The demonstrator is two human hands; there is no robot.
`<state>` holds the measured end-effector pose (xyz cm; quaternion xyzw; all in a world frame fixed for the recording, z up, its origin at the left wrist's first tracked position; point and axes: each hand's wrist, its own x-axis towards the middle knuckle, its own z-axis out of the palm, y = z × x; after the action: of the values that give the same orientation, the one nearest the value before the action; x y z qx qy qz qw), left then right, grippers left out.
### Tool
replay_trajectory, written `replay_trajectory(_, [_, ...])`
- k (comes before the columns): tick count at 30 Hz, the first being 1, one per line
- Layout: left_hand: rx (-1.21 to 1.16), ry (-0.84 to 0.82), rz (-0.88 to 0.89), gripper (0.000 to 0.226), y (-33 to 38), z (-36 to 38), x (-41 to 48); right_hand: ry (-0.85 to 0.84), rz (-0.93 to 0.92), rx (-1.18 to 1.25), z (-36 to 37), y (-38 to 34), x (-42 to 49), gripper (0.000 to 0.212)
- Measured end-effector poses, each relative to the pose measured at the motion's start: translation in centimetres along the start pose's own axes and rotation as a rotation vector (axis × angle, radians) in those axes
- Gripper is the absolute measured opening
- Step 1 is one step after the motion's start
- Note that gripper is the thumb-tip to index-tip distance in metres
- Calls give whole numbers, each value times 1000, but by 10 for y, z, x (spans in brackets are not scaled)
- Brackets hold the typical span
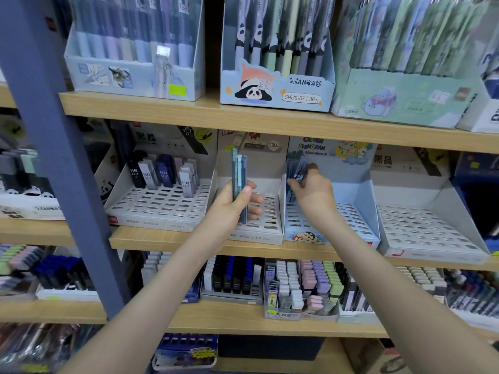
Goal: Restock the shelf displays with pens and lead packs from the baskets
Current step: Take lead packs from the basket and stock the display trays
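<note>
Left grip (235, 206): your fingers and thumb curl round a slim bundle of teal packs (238, 179), held upright with the tops well above your fist.

Right grip (314, 197): thumb and fingers pinch a few blue packs (296, 170), which tilt a little and sit blurred in your hand.

Where the blue packs are: at the back left corner of the blue tray (363, 190), close against its left wall.

Where the teal packs are: over the left half of the grey tray (270, 221), near its left wall. You cannot tell whether they touch the slotted floor.

Edges: only the two tray walls stand between your hands. The upper shelf (243, 116) runs just above the tray back cards.

Room to the right: the slotted floor of the blue tray runs out from your right wrist to its far wall. Beyond it lies the slotted white tray (432, 230).

Room to the left: the HB tray (162, 205) has HB packs (162, 174) standing in its back rows, with rows of slots showing in front of them.

Obstruction: a blue post (62, 157) slants across the left side, in front of the shelf (172, 240).

Forearms: both reach over the front lip of the shelf, well apart from each other.
</note>
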<state>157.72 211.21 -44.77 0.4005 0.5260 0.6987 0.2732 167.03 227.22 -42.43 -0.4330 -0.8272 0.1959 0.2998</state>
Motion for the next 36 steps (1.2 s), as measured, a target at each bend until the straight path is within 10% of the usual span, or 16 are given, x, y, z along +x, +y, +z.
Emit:
replay_trajectory(10, [-10, 20, -8, 13, -3, -4, -1, 54, -13, 163, 4, 12, -10, 65])
replay_trajectory(36, [4, 44, -5, 13, -5, 0, -1, 6, -212, 76, 9, 18, -1, 62])
